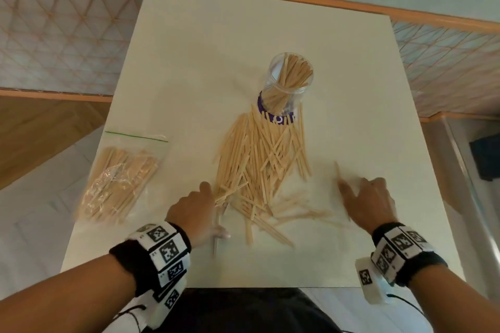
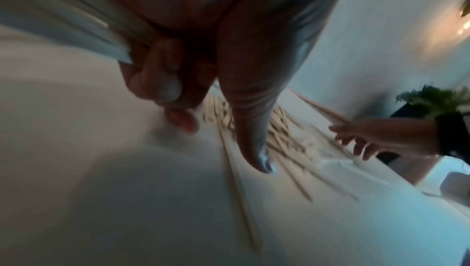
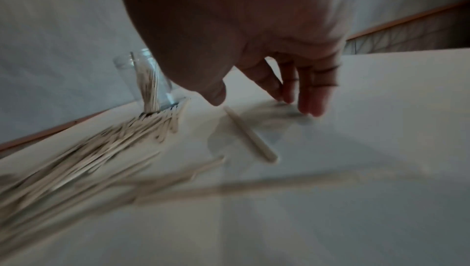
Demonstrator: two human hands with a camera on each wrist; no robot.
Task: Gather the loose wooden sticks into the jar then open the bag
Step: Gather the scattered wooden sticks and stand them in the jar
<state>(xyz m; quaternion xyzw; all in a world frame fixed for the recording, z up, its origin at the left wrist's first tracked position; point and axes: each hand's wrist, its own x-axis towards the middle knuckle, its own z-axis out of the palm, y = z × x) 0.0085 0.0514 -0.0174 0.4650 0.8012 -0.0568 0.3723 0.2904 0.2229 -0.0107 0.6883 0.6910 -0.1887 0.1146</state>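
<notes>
Head view, left to right across a white table [image 1: 189, 62]: a clear zip-top bag [image 1: 119, 178] with a green seal strip lies flat at the left edge, its seal shut, packed with wooden sticks. Just right of it, the left hand [image 1: 193, 213] rests at the near-left corner of a loose pile of wooden sticks [image 1: 259, 159]; the left wrist view shows its thumb stretched straight down to the tabletop and the other fingers curled in, holding nothing that can be made out. The pile fans out from the foot of a clear plastic jar [image 1: 290, 81] with a purple label, which stands upright behind the pile, lidless and roughly half filled with sticks leaning to one side. Farther right, the right hand [image 1: 370, 203] hovers low over the table with fingers straight and close together, the thumb apart, beside a single stray stick [image 3: 250, 134] lying clear of the pile.
</notes>
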